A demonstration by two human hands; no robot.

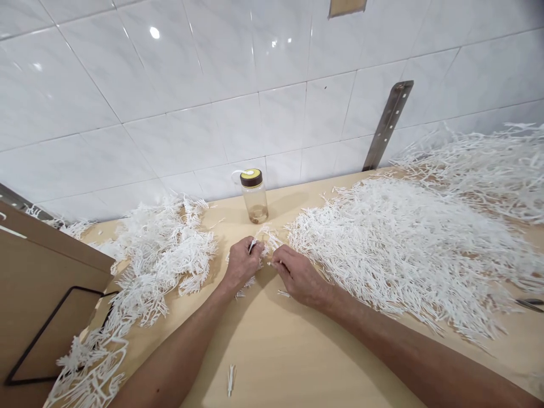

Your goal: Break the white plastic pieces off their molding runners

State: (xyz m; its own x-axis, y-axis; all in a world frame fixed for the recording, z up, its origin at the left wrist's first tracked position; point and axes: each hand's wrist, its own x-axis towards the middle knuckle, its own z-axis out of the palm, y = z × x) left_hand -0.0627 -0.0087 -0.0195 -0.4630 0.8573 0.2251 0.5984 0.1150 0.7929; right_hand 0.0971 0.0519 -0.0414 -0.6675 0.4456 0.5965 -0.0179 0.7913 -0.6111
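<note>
My left hand [243,262] is closed around a small bunch of white strands [267,235] at the middle of the table. A dark, thin tip shows between its fingers; what it belongs to I cannot make out. Close by on the right, my right hand [298,277] pinches at the ends of white strands, its fingertips a short gap from the left ones. Loose bits lie under and beside both hands. A large heap of white strands [408,243] spreads to the right, and a tangled heap [170,255] lies to the left.
A clear bottle [255,198] with a dark and yellow lid stands behind my hands, near the tiled wall. At the left are a cardboard box [46,283] and a black wire frame [42,334]. A metal bracket [389,124] leans on the wall. Metal scissors-like handles [531,304] lie far right.
</note>
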